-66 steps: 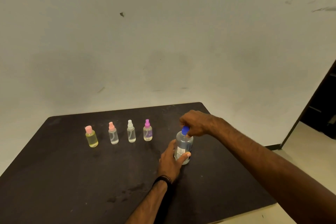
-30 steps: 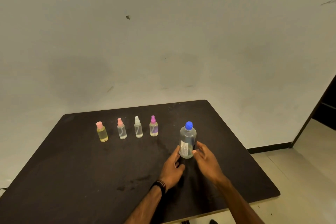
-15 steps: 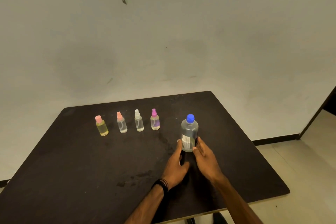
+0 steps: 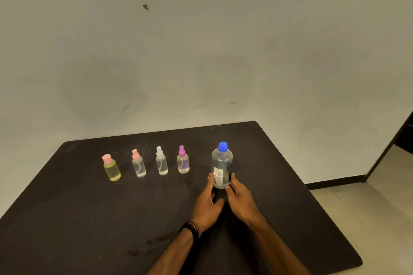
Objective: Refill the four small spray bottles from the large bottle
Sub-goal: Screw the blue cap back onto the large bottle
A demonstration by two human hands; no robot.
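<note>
The large bottle [image 4: 222, 166] was seen upright on the black table [image 4: 279, 163], right of the row, its blue cap [image 4: 223, 147] seated; its base was cradled between the left hand [image 4: 206, 204] and right hand [image 4: 240, 201], fingers laid fairly straight against its sides rather than curled around it. The four spray bottles, yellow [image 4: 111, 168], pink-topped [image 4: 138, 164], white-topped [image 4: 161, 162] and magenta-topped [image 4: 183, 161], were capped; each held liquid. Whether pouring was finished or not begun could not be told; the capped bottles suggested completion.
</note>
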